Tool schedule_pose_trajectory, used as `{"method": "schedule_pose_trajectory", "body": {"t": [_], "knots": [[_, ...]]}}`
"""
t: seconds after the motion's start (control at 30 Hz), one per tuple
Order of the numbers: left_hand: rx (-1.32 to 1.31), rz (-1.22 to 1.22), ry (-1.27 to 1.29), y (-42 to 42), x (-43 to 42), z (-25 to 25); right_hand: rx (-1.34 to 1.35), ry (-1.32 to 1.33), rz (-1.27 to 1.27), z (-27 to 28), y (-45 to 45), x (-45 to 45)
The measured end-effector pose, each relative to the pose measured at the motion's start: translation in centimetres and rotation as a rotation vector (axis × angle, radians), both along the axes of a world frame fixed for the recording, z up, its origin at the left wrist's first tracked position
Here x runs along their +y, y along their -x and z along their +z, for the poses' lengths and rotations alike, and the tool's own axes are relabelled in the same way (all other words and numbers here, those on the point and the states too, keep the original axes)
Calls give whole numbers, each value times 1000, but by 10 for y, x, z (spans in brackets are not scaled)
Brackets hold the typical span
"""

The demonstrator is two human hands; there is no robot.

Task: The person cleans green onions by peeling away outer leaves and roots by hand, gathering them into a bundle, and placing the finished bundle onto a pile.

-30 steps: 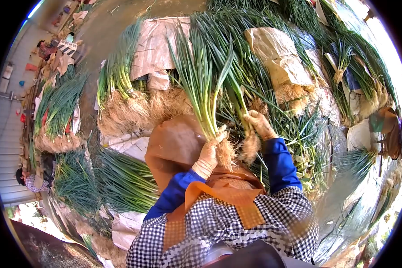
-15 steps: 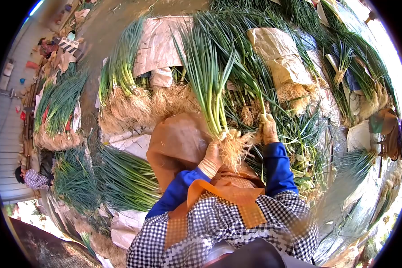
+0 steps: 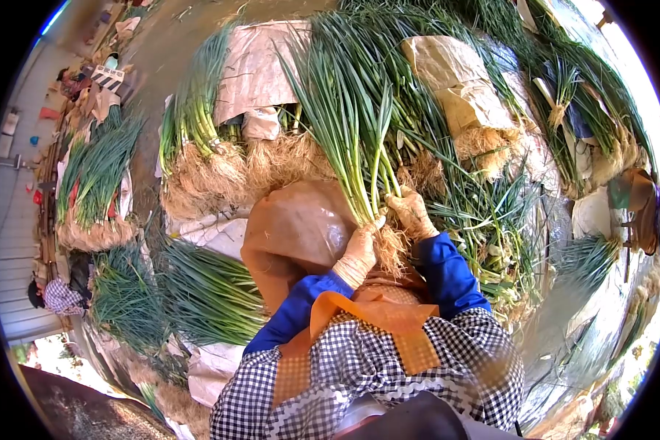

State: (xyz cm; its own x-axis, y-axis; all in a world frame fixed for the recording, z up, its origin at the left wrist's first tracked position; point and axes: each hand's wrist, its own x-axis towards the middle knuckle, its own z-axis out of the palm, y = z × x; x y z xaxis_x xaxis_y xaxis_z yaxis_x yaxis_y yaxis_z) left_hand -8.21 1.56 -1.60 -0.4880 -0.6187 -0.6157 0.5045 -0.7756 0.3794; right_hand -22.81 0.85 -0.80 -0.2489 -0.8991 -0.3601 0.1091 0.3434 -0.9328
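Stalks (image 3: 358, 187) with long green leaves form a slim bunch at the centre of the frame, leaves fanning toward the top edge, pale roots (image 3: 393, 253) hanging at the lower end. The left hand (image 3: 359, 253) is closed around the bunch just above those roots. The right hand (image 3: 412, 213), just beside it, has its fingers bent in on an outer stalk (image 3: 386, 176) along the bunch's right side; the grip looks closed, though the fingertips are partly hidden. Below the left hand a brown cover (image 3: 297, 227) spreads over the lap.

Judging by how things lie, this bunch is partly made up: several stalks sit together with their root ends roughly level, and no tie shows around them. Left of centre, rooted bundles (image 3: 205, 176) lie in order beside a pale sheet (image 3: 260, 70), and a brown wrapper (image 3: 455, 84) covers another lot right of centre; these seem further along. Much appears left, since a loose pile (image 3: 491, 227) of leaves and stems sprawls to the right of the right hand, and a broad green heap (image 3: 209, 293) lies left of the lap. Whether that heap has been sorted I cannot tell.
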Motion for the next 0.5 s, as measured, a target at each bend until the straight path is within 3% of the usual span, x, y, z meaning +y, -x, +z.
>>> {"method": "schedule_pose_trajectory", "body": {"t": [0.07, 0.1, 0.13, 0.2, 0.23, 0.27, 0.33, 0.4, 0.47, 0.5], "knots": [[70, 49, -70, -1, -1, 8, -75, -15, -17, 17, -2, -4], [154, 100, -94, 2, -3, 13, -348, -69, -180, 35, -4, -2], [202, 103, -106, 1, -6, 29, -30, -34, -136, 21, 10, -3], [371, 180, 17, 1, -6, 31, 11, -62, -185, -1, 29, 0], [382, 139, -48, -13, -7, 3, 46, -126, -252, 8, 42, 2], [362, 121, -82, -16, -7, 15, -40, -28, -310, 6, 56, 5], [345, 151, -90, -18, -7, 18, -29, 45, -193, 2, 71, 9], [389, 94, -98, -19, -6, 23, -139, -218, -17, 30, 50, 8], [438, 38, -96, -15, -7, 21, -235, -120, 179, 42, 20, 11], [372, 58, -94, -13, -6, 14, -275, -1, 140, 36, 2, 7]]}}
